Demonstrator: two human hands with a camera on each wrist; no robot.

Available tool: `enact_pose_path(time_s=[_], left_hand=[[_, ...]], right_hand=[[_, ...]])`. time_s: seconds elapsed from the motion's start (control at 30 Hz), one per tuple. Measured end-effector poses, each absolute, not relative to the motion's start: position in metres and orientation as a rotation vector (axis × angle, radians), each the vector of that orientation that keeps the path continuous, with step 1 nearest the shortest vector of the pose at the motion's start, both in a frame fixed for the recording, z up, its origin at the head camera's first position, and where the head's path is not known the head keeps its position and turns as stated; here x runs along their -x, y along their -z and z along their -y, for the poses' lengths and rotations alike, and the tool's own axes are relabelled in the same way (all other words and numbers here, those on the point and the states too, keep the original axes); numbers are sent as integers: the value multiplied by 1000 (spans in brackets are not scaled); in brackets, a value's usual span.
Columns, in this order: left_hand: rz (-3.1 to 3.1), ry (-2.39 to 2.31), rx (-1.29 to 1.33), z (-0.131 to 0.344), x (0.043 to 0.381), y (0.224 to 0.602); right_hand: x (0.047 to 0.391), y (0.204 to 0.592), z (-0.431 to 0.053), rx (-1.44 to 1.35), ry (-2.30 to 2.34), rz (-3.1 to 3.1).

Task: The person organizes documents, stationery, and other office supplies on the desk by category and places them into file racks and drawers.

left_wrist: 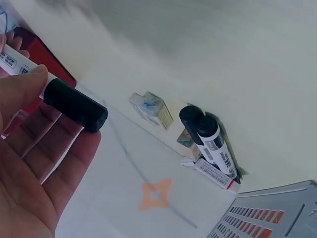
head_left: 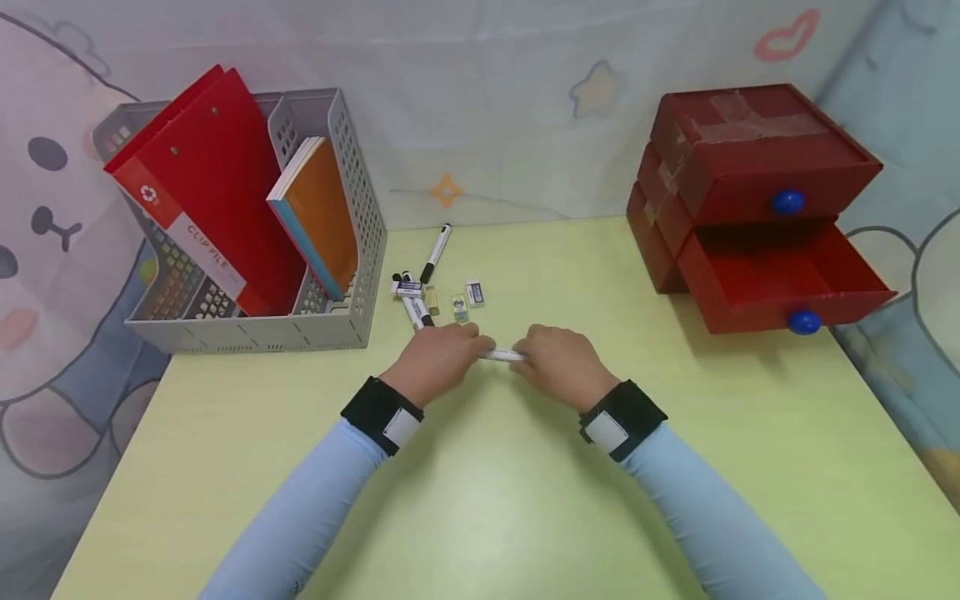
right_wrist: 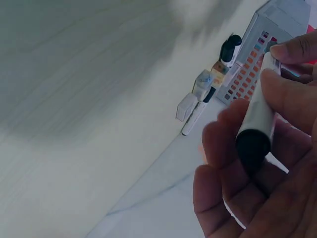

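Note:
A white marker (head_left: 501, 355) with black ends is held level between both hands above the table. My left hand (head_left: 437, 361) pinches it near its black cap (left_wrist: 74, 105), thumb on the white barrel. My right hand (head_left: 564, 364) grips the other part, its thumb along the barrel and the second black end (right_wrist: 253, 148) pointing into the palm. Just beyond the left hand lie several boxed erasers (head_left: 460, 307) and more black-capped markers (left_wrist: 218, 148). One of these markers (head_left: 436, 253) lies by itself near the back edge.
On the left stands a grey basket (head_left: 255, 335) with a red clip file (head_left: 210, 183) and an orange-covered book (head_left: 322, 217). To the right is a red drawer box (head_left: 765, 150) with blue knobs; its lower drawer (head_left: 787, 292) is pulled out.

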State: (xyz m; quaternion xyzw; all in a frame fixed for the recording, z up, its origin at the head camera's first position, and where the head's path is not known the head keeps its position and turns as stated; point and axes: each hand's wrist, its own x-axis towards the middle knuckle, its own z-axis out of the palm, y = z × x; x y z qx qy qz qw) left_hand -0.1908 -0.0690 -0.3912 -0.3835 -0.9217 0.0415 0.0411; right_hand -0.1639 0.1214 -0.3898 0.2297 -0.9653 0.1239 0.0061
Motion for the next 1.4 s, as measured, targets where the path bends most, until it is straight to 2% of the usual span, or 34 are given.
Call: enact_pose_path(time_s=[0.3,0.5,0.9,1.4], left_hand=[[2830,-102,1177,66,193,387],[2889,-56,1040,78,198,384],[3117,-156,505,111,204,383],[3368,-164,391,115,196,375]], right_hand=[[162,380,-126,-703,-386,2992],[163,366,-141,-629,-271,2956],[164,325,-212,-139,-353,2886],[137,279,-295,410,-373,2881]])
